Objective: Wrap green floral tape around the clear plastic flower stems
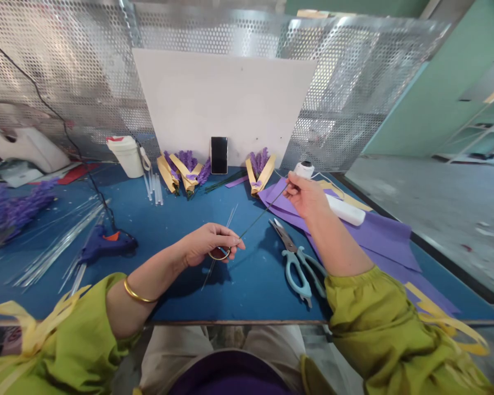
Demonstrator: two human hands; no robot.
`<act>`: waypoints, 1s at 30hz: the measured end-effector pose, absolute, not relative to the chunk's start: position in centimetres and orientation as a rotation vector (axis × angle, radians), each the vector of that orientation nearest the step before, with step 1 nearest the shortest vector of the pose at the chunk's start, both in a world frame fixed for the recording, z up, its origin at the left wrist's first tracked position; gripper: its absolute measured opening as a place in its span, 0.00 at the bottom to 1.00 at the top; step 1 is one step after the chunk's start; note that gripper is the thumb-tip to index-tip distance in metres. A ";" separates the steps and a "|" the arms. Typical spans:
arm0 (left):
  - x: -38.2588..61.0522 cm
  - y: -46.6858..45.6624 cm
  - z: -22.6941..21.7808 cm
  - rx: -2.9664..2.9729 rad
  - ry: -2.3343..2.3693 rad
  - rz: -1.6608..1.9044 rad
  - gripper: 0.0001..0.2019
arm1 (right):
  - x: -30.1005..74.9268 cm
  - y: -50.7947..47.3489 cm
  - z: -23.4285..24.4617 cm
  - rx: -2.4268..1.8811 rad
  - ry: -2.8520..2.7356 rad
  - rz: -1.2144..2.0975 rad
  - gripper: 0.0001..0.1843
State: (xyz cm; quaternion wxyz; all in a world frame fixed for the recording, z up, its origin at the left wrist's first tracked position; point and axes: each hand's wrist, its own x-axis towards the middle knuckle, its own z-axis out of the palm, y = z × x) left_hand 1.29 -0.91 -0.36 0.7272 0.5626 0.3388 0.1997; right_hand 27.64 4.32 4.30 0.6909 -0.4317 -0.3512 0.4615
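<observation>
My left hand is closed around a small ring-shaped roll, apparently of tape, with a dark reddish centre and a pale rim. A thin dark green strand runs taut from these fingers up to my right hand, which pinches its upper end. Whether the strand is wire, tape or both, I cannot tell. Beneath my left hand lie a few thin metal wires on the blue tabletop. Below my right hand rest light-blue-handled scissors, blades slightly apart, beside purple wrapping sheets.
Lavender bunches in yellow paper stand at the back near a phone against a white board. Leftward are a blue glue gun, loose wires, purple flowers and a white cup. A white roll lies right.
</observation>
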 end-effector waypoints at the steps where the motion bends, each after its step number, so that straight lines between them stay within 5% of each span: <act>1: 1.3 -0.9 -0.3 1.248 0.743 0.433 0.12 | 27.6 4.3 4.3 -0.963 -0.784 1.022 0.13; 6: 1.3 -0.9 -0.4 1.253 0.756 0.442 0.13 | 27.3 4.4 3.7 -0.930 -0.816 1.003 0.20; 13: 1.3 -0.9 -0.3 1.191 0.760 0.545 0.13 | 25.7 3.2 3.3 -0.863 -1.112 1.275 0.15; 25: 1.6 -1.1 0.0 1.192 0.712 0.490 0.14 | 23.8 2.7 2.7 -0.973 -1.061 1.147 0.17; 30: 1.7 -0.9 -0.1 1.127 0.792 0.668 0.15 | 22.2 1.2 1.8 -0.981 -1.296 1.358 0.15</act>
